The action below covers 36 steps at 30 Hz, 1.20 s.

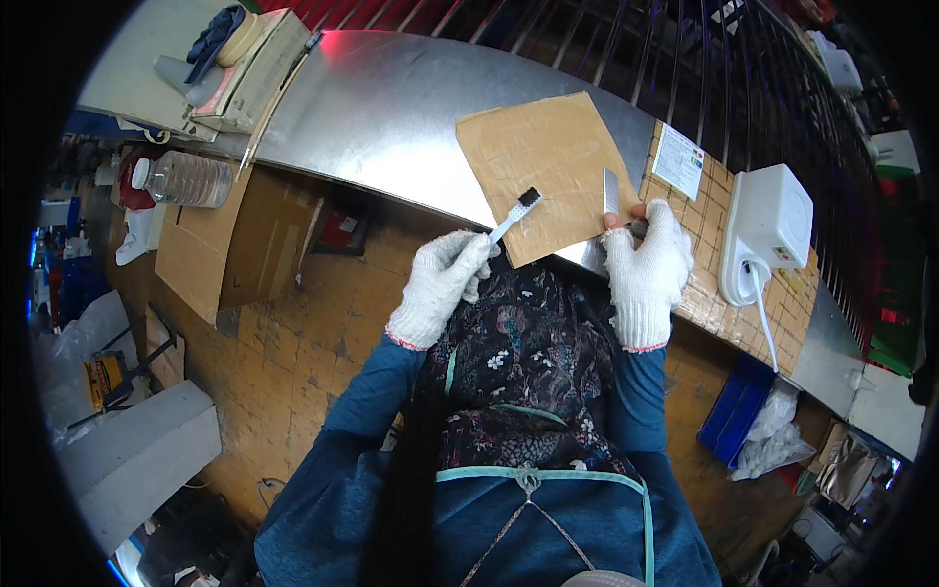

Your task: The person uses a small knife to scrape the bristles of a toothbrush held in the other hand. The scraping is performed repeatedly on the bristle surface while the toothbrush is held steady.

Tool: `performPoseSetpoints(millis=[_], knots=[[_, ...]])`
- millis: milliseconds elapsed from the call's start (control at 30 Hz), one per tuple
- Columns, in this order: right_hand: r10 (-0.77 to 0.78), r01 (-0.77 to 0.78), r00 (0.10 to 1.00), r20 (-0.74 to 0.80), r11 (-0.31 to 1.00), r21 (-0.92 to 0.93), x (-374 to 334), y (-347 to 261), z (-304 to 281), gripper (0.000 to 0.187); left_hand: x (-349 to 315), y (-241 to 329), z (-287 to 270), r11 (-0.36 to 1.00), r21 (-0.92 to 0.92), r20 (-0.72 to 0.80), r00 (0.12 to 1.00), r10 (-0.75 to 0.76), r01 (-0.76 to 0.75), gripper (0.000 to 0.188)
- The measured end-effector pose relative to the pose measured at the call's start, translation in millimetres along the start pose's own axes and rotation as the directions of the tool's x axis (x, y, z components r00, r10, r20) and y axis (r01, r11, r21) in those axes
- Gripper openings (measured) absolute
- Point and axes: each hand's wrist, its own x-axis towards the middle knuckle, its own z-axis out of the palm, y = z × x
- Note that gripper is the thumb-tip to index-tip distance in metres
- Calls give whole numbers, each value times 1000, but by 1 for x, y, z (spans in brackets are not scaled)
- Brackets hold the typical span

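Metal bench [391, 108] bearing cardboard sheet [553, 161], lined cardboard panel [706, 269].

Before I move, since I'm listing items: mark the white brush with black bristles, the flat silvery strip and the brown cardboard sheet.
White brush with black bristles [514, 216]: head view, white neck.
Flat silvery strip [611, 192]: head view, broad face.
Brown cardboard sheet [548, 157]: head view, bare middle.

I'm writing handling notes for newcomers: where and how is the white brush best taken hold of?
Probably by its slim, bare handle, approached from the person's lower left. The white brush slants up to the right, with its dark bristles at the upper end, so fingers pinching there would avoid them. The left hand holds it that way.
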Motion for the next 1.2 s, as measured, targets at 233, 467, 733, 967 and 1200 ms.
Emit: performPoseSetpoints(millis=[233, 467, 733, 967, 1200], knots=[[-72, 73, 997, 10, 980, -185, -15, -2, -4, 23, -1, 13, -1, 989, 118, 104, 989, -106, 93, 37], [-111, 108, 994, 18, 988, 113, -18, 7, 0, 18, 8, 19, -4, 967, 223, 112, 982, -154, 126, 38], [-352, 346, 936, 26, 928, 139, -51, 8, -17, 18, 6, 24, -2, 943, 306, 38, 988, -151, 132, 34], [-582, 589, 807, -98, 781, 207, -64, 15, -11, 21, 7, 19, -3, 957, 277, 54, 994, -99, 81, 36], [-585, 591, 806, -89, 788, 175, -65, 15, -8, 23, 8, 14, -4, 965, 254, 58, 994, -87, 70, 36]])
